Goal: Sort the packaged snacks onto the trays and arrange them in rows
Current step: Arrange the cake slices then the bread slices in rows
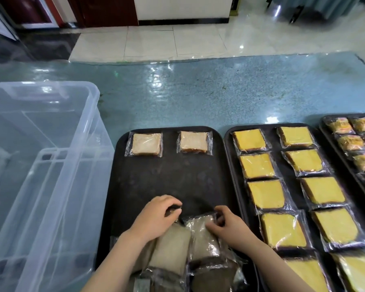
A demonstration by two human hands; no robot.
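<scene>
A black tray [173, 178] lies in front of me with two wrapped pale bread slices at its far edge, one at the left [144, 144] and one at the right [193, 142]. At its near end sits a pile of wrapped pale and brown slices [177, 256]. My left hand [156, 213] grips the top of one packet in that pile. My right hand [228, 223] pinches the wrapper of the packet beside it [202, 237]. A second black tray [230, 135] to the right holds two rows of wrapped yellow cake slices [266, 193].
A big clear plastic bin [40, 165] stands at the left, close against the near tray. A third tray [325, 121] with small orange-yellow packets sits at the far right edge. Beyond the trays stretches the blue speckled counter [198, 91], then tiled floor.
</scene>
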